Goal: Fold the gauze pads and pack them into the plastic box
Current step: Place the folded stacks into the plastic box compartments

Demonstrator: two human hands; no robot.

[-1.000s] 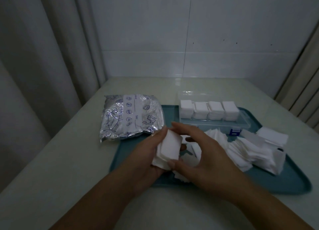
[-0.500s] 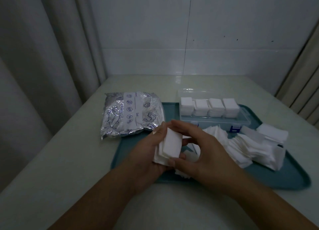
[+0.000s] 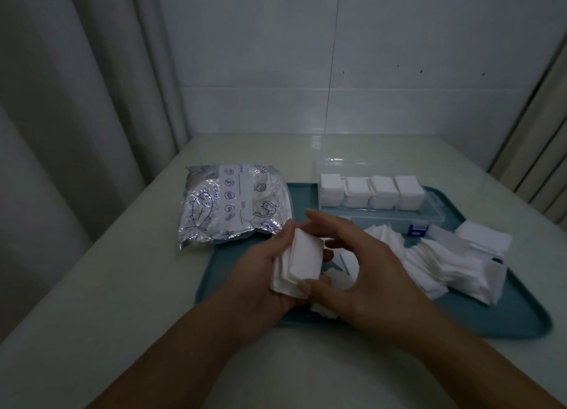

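Foil bag [image 3: 236, 206] reads "Date"; other print is illegible. Your left hand [image 3: 260, 273] grips folded pads [image 3: 302, 259]; right hand [image 3: 368, 273] pinches them, hiding loose gauze [image 3: 429, 255].

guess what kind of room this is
Probably a clinic or treatment room: loose gauze pads on a teal tray, a clear plastic box of folded pads, tiled wall and curtains.

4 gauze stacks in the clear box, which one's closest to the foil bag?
The leftmost stack in the plastic box. It sits at the end facing the foil bag; the other three lie further right.
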